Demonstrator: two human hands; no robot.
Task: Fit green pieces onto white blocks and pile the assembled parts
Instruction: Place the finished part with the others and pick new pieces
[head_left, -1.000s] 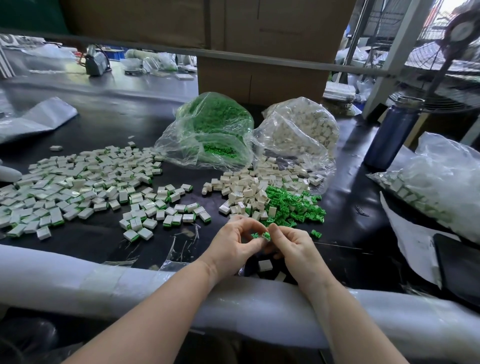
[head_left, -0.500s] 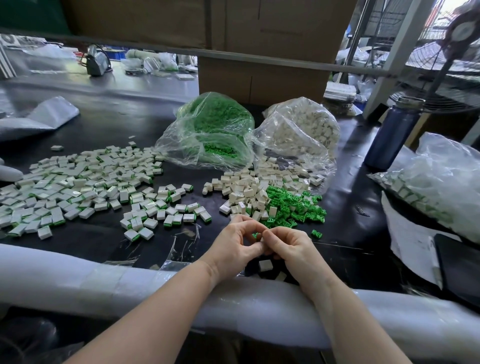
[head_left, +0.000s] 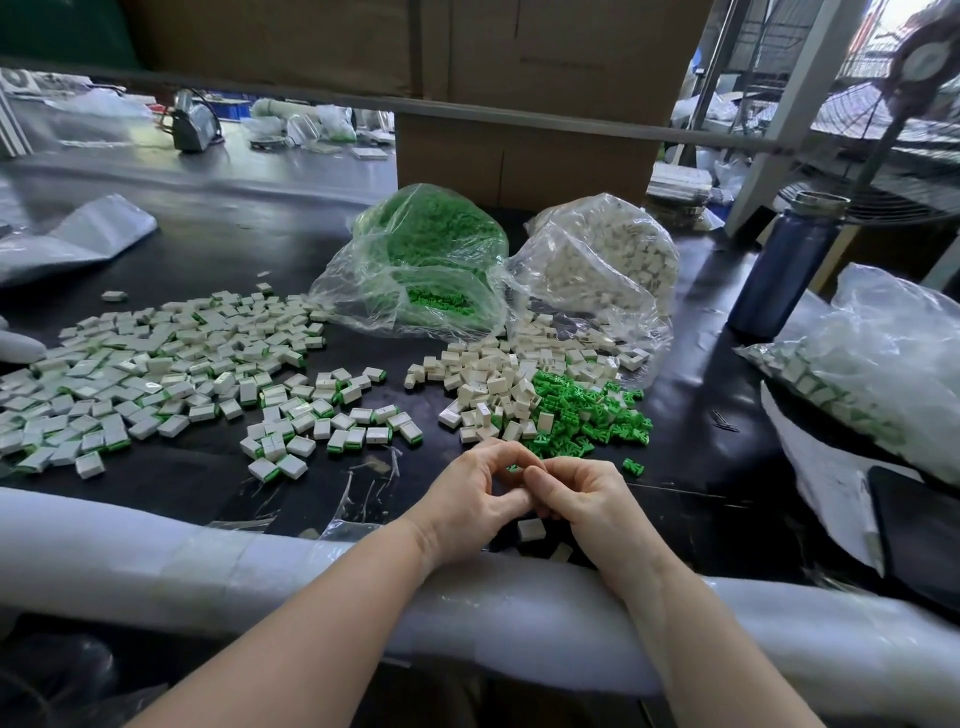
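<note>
- Pinching something small between the fingertips of both hands: my left hand (head_left: 470, 501) and my right hand (head_left: 582, 499) meet fingertip to fingertip just above the worktop (head_left: 218, 249), all fingers curled in.
- A speck of green shows in the gap behind my fingertips; I cannot tell whether it is in my grip or lying on the worktop, and whatever I grip is otherwise hidden by my fingers.
- Just beyond my hands lie the loose green pieces (head_left: 582, 410), and touching them on the left is the heap of bare white blocks (head_left: 493, 374).
- One stray green piece (head_left: 632, 466) lies by itself just past my right hand.
- Under my hands, toward me, a single white block (head_left: 531, 530) rests on the worktop, with another half hidden next to it.
- Off to the left of my left hand spreads the pile of assembled parts (head_left: 156, 374), white with green edges, reaching nearly to the left border.
- Farther ahead stand two clear bags, the bag of green pieces (head_left: 426, 260) on the left and the bag of white blocks (head_left: 602, 260) touching it on the right, the latter's mouth spilling onto the heap.
- A dark blue bottle (head_left: 784, 270) stands well off beyond my right hand.
- Both my forearms rest on a white foam roll (head_left: 156, 561) along the near edge.
</note>
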